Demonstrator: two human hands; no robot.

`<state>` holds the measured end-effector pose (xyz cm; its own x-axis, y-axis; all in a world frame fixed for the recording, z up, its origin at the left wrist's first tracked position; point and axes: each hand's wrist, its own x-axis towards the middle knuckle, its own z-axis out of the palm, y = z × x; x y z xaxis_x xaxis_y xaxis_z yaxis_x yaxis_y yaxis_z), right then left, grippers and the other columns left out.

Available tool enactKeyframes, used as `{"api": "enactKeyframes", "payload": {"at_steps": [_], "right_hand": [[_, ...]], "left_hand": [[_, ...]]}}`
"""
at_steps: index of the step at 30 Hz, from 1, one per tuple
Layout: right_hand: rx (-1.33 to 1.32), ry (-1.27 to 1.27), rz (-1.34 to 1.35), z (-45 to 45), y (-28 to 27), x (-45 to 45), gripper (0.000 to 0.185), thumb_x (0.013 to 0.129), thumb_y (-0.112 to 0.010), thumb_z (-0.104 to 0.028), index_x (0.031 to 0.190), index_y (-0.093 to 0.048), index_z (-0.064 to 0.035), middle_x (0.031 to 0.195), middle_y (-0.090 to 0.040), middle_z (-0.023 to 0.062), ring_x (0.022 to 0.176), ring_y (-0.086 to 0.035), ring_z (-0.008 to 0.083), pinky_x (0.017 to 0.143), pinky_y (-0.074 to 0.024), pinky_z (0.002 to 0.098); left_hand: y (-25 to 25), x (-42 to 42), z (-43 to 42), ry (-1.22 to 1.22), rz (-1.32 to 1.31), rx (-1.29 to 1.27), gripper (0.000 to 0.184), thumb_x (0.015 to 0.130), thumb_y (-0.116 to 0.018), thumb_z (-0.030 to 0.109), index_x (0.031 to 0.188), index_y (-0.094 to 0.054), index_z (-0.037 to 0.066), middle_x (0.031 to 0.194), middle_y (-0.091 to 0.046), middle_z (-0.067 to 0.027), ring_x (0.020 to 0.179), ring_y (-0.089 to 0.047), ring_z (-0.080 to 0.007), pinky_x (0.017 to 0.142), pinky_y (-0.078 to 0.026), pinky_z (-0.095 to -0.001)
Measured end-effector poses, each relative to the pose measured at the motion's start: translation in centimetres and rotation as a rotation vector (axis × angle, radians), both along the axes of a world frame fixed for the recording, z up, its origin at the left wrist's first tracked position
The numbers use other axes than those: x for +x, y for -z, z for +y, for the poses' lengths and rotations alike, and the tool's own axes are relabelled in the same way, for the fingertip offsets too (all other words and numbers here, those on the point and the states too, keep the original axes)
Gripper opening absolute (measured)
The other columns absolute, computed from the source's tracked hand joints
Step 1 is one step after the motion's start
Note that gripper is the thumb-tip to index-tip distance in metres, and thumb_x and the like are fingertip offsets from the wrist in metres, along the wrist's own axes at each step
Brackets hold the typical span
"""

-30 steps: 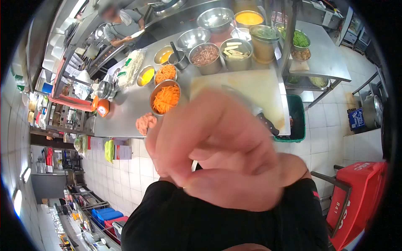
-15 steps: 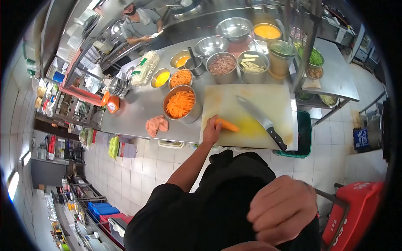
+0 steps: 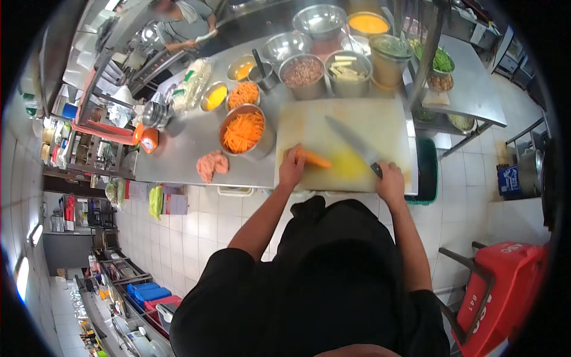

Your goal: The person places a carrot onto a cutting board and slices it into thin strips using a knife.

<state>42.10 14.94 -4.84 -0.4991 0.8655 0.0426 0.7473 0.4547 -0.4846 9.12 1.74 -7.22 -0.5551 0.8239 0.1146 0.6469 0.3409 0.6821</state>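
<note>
On the white cutting board (image 3: 297, 119) lies a peeled carrot (image 3: 316, 159), its left end held by my left hand (image 3: 291, 166). My right hand (image 3: 390, 181) is closed around the black handle of a large kitchen knife (image 3: 353, 140). The blade rests on the board and points away to the upper left. A yellow stain marks the board between carrot and knife. Left of the board stands a metal pot of carrot strips (image 3: 244, 132), with a smaller bowl of shredded carrot (image 3: 243, 94) behind it. A crumpled pinkish cloth (image 3: 212, 165) lies near the counter edge.
Behind the board stand a pot of chopped meat (image 3: 302, 76), a pot of pale cut sticks (image 3: 348, 72) and metal bowls (image 3: 320, 22). An orange scale (image 3: 147, 140) sits at left. A green bin (image 3: 426, 172) is at right. A co-worker (image 3: 184, 27) stands across the counter.
My right hand has come from near my body to the board and taken hold of the knife handle. My left hand stays on the carrot. The view has shifted slightly.
</note>
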Motion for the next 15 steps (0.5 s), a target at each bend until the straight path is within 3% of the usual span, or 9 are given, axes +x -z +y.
{"api": "enactKeyframes", "payload": {"at_steps": [4,6,7,15], "right_hand": [[-0.327,-0.140,-0.020,0.4,-1.8,-0.3,0.044,0.086,-0.067,-0.023,0.124,-0.050,-0.0067,0.101,-0.069,0.0270,0.100,-0.066,0.0472,0.084,-0.0512,0.0548],[-0.417,-0.108,-0.028,-1.4,-2.8,0.0,0.041,0.087,-0.065,-0.023,0.120,-0.051,-0.0048,0.099,-0.069,0.0272,0.098,-0.066,0.0474,0.085,-0.0513,0.0545],[-0.443,-0.094,-0.024,-1.8,-3.2,-0.2,0.039,0.088,-0.065,-0.023,0.119,-0.052,-0.0038,0.098,-0.069,0.0273,0.098,-0.066,0.0475,0.085,-0.0513,0.0543],[-0.453,-0.054,-0.043,-4.7,-0.8,0.7,0.034,0.095,-0.059,-0.021,0.121,-0.053,-0.0003,0.095,-0.068,0.0343,0.094,-0.065,0.0528,0.085,-0.0511,0.0590]], "left_hand": [[4.5,-1.8,0.7,0.082,0.162,0.087,0.045,0.101,-0.062,0.034,0.141,-0.059,0.014,0.126,-0.061,-0.0184,0.107,-0.066,-0.0356,0.090,-0.055,-0.0434],[2.4,-1.0,0.2,0.103,0.077,0.032,0.047,0.100,-0.063,0.035,0.141,-0.059,0.014,0.128,-0.061,-0.0185,0.109,-0.066,-0.0357,0.090,-0.056,-0.0438],[0.6,-0.4,0.5,0.107,-0.015,-0.014,0.047,0.099,-0.064,0.035,0.142,-0.059,0.015,0.129,-0.060,-0.0185,0.109,-0.066,-0.0357,0.090,-0.056,-0.0439],[0.5,0.6,0.6,0.203,0.036,0.097,0.048,0.097,-0.067,0.036,0.140,-0.058,0.018,0.130,-0.060,-0.0162,0.106,-0.067,-0.0355,0.089,-0.056,-0.0441]]}}
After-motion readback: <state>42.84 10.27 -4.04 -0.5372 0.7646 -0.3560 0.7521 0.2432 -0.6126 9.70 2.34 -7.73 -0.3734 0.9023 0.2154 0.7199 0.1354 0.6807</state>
